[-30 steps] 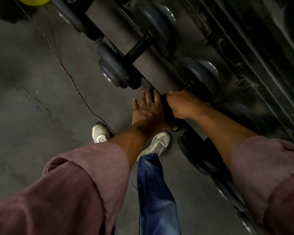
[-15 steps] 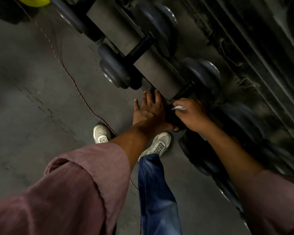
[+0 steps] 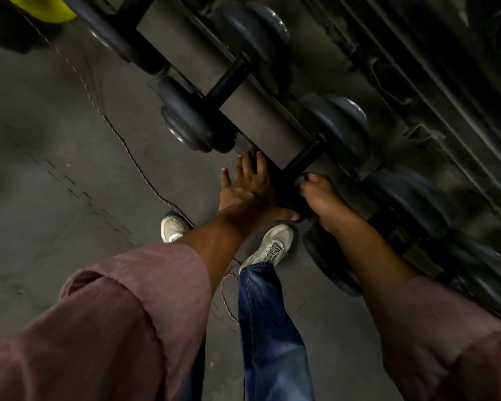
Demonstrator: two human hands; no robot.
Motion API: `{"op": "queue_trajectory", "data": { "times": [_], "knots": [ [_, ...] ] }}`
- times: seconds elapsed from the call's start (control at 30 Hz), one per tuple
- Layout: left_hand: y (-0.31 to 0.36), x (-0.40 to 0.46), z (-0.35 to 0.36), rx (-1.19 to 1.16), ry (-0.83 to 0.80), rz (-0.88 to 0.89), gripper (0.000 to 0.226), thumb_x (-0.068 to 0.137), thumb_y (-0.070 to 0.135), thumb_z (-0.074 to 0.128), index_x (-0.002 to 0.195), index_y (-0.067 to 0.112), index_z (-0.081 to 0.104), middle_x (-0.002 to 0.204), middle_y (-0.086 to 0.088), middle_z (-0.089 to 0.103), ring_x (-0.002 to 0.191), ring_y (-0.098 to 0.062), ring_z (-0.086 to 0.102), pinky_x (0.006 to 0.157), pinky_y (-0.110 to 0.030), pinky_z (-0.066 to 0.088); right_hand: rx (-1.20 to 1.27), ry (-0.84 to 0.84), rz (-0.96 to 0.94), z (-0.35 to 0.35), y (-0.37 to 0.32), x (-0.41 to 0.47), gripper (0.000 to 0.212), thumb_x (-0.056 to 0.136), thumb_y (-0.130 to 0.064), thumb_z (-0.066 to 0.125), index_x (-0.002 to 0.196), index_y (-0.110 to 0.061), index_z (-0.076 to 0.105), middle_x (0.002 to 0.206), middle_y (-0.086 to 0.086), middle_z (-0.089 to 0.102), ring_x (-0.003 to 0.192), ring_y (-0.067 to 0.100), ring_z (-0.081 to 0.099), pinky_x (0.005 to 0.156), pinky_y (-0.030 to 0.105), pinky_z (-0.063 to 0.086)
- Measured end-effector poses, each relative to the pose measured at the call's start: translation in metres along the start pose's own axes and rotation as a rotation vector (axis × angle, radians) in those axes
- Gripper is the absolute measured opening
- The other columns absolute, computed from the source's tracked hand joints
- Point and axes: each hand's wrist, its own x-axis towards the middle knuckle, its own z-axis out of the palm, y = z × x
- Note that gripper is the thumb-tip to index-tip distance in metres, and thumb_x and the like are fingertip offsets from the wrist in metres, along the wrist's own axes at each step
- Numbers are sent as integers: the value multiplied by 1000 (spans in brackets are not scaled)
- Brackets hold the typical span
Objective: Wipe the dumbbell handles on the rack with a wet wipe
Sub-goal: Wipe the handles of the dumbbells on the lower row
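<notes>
The rack (image 3: 252, 111) runs diagonally from upper left to lower right, a grey rail carrying dark round-headed dumbbells side by side. The dumbbell being attended to (image 3: 304, 160) sits near frame centre, its black handle crossing the rail and its far head (image 3: 339, 125) resting beyond it. The left hand (image 3: 245, 188) lies flat with fingers straight and slightly spread, palm pressed against the near head of that dumbbell, which it largely hides; it grips nothing. The right hand (image 3: 318, 195) is curled at the near end of the handle, fingers bent inward over something pale grey at the fingertips, probably the wet wipe (image 3: 300, 180), though too little shows to confirm. Whether the fingers wrap fully round the handle cannot be told. A neighbouring dumbbell (image 3: 226, 82) sits on the rail further left. Below, two pale shoes (image 3: 272, 246) stand on the grey floor (image 3: 70, 169), and a thin red-and-white cord (image 3: 122, 140) trails across it.
</notes>
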Motion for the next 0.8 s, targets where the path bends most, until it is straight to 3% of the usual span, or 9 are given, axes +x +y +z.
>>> {"op": "queue_trajectory", "data": {
  "times": [0.07, 0.13, 0.23, 0.33, 0.47, 0.53, 0.63, 0.73, 0.8],
  "knots": [
    [0, 0, -1, 5, -12, 0, 150, 55, 82, 76, 162, 13, -4, 170, -13, -1, 157, -30, -5, 124, -60, 2, 184, -44, 26, -1, -5, -1, 26, 94, -2, 45, 100, -17, 65, 82, 0, 68, 73, 12, 67, 57, 17, 49],
    [0, 0, -1, 16, -18, 2, 149, 56, 83, 74, 162, 13, -4, 170, -13, -1, 157, -30, -5, 124, -60, 2, 383, -94, 47, -4, -9, 0, 33, 91, 8, 41, 98, -17, 62, 81, 3, 68, 71, 13, 68, 55, 20, 51],
    [-1, 1, 0, 17, -3, 3, 150, 55, 84, 74, 162, 13, -2, 169, -13, 2, 157, -30, -2, 124, -61, 3, 702, -94, 10, -10, -10, 11, 47, 82, 16, 39, 109, -17, 58, 102, 10, 66, 93, 22, 65, 81, 33, 55],
    [-2, 1, 1, 26, 0, 9, 150, 54, 85, 74, 162, 13, -2, 169, -14, 3, 157, -30, -1, 124, -62, 3, 837, -50, -23, -15, -11, 17, 61, 80, 20, 37, 129, -15, 50, 121, 14, 58, 111, 24, 57, 96, 30, 47],
    [-1, 1, 2, 41, -6, 2, 150, 55, 86, 73, 162, 12, -2, 169, -14, 2, 157, -29, -2, 124, -61, 3, 705, -127, -21, -16, -2, 10, 61, 75, 15, 42, 125, -16, 58, 114, 12, 66, 100, 24, 66, 75, 30, 56],
    [-1, 1, 1, 46, -10, 3, 150, 55, 86, 73, 162, 12, -3, 169, -14, 2, 157, -29, -2, 124, -61, 3, 542, -177, -22, -15, 5, 6, 57, 72, 12, 45, 118, -15, 64, 104, 8, 70, 95, 25, 67, 71, 29, 54],
    [-2, 0, 1, 39, -2, 14, 149, 56, 85, 73, 162, 12, -3, 169, -14, 2, 157, -29, -2, 124, -60, 2, 296, -220, -31, -13, 8, -1, 46, 77, 17, 38, 100, -15, 63, 85, -1, 67, 78, 12, 64, 60, 19, 49],
    [-4, 1, 2, 47, -1, 13, 149, 56, 86, 72, 162, 13, -3, 169, -14, 1, 157, -29, -3, 124, -60, 0, 146, -178, -79, -11, 7, -4, 33, 87, 10, 42, 81, -16, 63, 64, -9, 64, 57, 3, 57, 48, 14, 43],
    [-4, 3, 3, 51, -1, 6, 149, 55, 87, 72, 162, 14, -3, 170, -13, 2, 157, -29, -3, 124, -59, 0, 92, -151, -111, -13, 5, -1, 30, 91, 2, 47, 74, -16, 64, 57, -11, 60, 51, 1, 53, 48, 14, 40]
  ]
}}
